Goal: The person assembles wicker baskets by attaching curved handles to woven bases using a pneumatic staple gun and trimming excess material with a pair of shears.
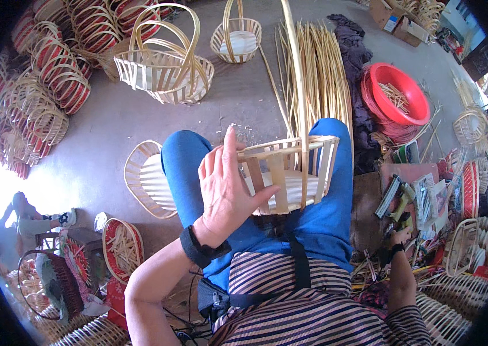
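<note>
A pale woven-slat basket with a tall hoop handle rests tilted on my lap between my knees. My left hand holds its left end, fingers up along the rim and thumb across the side slats. A white base shows between the slats. Off to the right, my right hand is closed at the lower end of an olive-green staple gun, which lies on a low work surface. The fingers there are small and partly hidden.
Handled baskets stand ahead on the floor, and a handleless one lies by my left knee. A bundle of thin sticks stretches ahead. At right is a red basin with wood pieces. Stacked baskets fill the far left.
</note>
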`<action>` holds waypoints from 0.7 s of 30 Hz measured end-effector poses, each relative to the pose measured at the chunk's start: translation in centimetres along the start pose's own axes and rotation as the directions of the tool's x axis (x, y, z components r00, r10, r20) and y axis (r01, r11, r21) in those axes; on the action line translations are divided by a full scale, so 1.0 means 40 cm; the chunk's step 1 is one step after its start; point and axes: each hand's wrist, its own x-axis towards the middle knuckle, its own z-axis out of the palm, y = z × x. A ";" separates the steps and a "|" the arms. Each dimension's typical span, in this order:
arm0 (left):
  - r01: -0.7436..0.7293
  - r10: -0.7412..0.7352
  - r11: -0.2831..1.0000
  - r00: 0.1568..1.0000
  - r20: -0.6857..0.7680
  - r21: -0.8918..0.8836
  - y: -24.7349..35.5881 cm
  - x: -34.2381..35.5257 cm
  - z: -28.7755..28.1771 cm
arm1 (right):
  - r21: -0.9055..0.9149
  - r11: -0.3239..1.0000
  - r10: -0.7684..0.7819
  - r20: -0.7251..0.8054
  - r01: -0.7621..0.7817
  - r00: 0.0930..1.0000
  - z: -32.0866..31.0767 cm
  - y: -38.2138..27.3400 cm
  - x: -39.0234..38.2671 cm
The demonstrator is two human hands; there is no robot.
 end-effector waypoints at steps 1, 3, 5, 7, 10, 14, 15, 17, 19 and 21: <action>0.035 -0.035 0.999 0.999 0.029 -0.006 -0.002 -0.007 0.000 | 0.008 1.000 -0.004 0.010 0.004 1.000 -0.006 0.001 0.001; 0.038 -0.038 0.999 0.999 0.023 -0.035 -0.011 -0.022 0.011 | 0.021 1.000 -0.002 0.033 0.001 0.999 -0.007 0.005 0.002; 0.018 -0.018 1.000 1.000 0.002 -0.012 -0.006 -0.028 0.019 | 0.025 1.000 -0.004 0.052 0.003 0.999 -0.011 0.007 0.002; 0.004 -0.004 1.000 1.000 -0.018 -0.003 -0.003 -0.031 0.024 | 0.025 1.000 -0.002 0.064 0.001 0.998 -0.013 0.011 -0.002; -0.002 0.001 0.999 1.000 -0.019 -0.034 0.006 -0.035 0.024 | 0.027 1.000 -0.003 0.073 0.001 0.997 -0.017 0.011 -0.005; 0.005 -0.006 0.999 1.000 -0.016 -0.032 0.020 -0.040 0.026 | 0.024 1.000 -0.007 0.083 0.005 0.997 -0.020 0.013 -0.007; 0.002 -0.002 0.999 1.000 -0.016 -0.039 0.022 -0.042 0.027 | 0.023 1.000 -0.009 0.087 0.007 0.996 -0.020 0.011 -0.006; -0.015 0.014 0.999 0.999 -0.031 -0.045 0.026 -0.045 0.030 | 0.023 1.000 -0.008 0.094 0.006 0.996 -0.021 0.013 -0.006; -0.027 0.025 0.999 0.999 -0.044 -0.045 0.026 -0.047 0.032 | 0.021 1.000 -0.006 0.104 0.004 0.995 -0.020 0.013 -0.008; -0.045 0.042 0.997 0.997 -0.064 -0.057 0.026 -0.047 0.035 | 0.025 1.000 -0.010 0.112 0.008 0.994 -0.021 0.014 -0.008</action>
